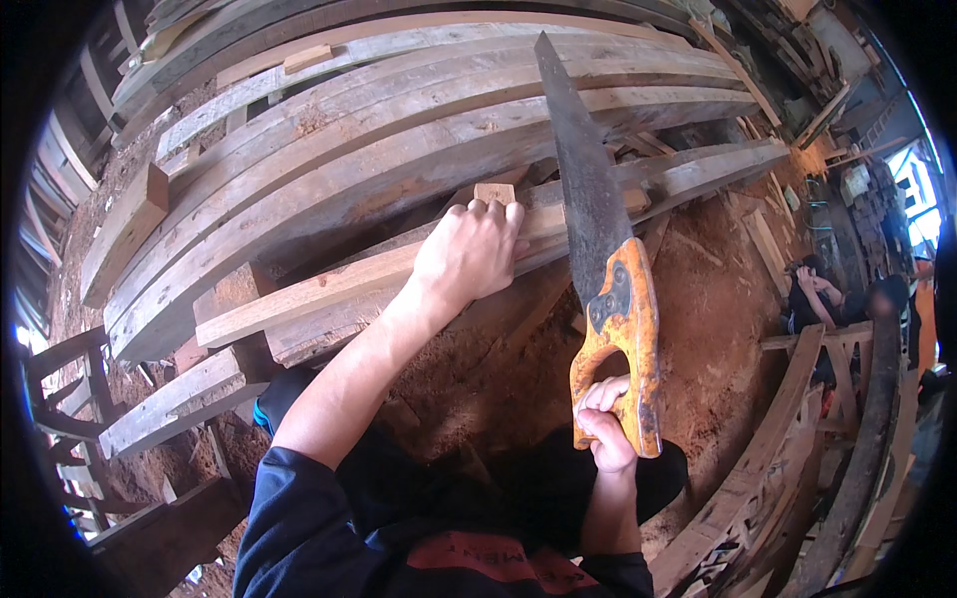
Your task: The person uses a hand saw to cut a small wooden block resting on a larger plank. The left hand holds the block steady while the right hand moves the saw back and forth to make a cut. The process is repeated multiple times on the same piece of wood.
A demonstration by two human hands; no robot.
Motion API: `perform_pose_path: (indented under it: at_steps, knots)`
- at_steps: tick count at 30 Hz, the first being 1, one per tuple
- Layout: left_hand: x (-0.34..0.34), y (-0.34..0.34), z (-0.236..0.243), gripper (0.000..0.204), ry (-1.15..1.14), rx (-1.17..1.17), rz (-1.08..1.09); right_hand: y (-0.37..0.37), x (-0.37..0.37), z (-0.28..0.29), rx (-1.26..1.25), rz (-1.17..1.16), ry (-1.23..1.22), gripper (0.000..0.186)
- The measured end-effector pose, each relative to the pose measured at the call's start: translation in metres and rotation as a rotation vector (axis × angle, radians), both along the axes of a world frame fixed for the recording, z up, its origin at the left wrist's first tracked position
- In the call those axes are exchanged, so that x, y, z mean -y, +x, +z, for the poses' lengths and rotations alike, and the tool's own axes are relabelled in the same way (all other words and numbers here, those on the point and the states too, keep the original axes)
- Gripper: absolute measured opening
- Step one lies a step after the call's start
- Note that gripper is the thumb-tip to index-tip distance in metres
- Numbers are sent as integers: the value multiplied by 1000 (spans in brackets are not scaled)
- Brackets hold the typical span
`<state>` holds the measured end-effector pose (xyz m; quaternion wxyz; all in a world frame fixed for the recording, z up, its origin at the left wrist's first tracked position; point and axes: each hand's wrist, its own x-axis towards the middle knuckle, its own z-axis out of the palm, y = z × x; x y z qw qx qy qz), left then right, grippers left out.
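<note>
My left hand is closed over a light wooden batten lying across weathered beams, with a small wooden block poking up just behind the knuckles. My right hand grips the worn yellow-orange handle of a handsaw. Its dark blade points up and away, crossing in front of the beams to the right of my left hand. Whether the teeth touch the wood, I cannot tell.
Long grey beams are stacked ahead. Below lies a reddish dirt floor strewn with debris. At the right are timber frames and a seated person, partly hidden. More wooden framing stands at the left.
</note>
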<state>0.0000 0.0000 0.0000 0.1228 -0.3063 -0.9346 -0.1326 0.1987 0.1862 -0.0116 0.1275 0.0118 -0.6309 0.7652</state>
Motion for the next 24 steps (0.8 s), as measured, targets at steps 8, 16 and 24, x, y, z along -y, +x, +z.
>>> perform_pose_path:
  at_steps: [8, 16, 24]
  knots:
    - [1, 1, -9, 31, 15, -88, -19, 1, -7, 11, 52, -10, 40, 20]
    - [1, 6, -11, 28, -63, -45, 6, -16, 9, 19, 58, -29, 57, 25]
    - [0, 1, -9, 30, -85, -168, 35, -12, -9, 26, 133, 37, -96, 24]
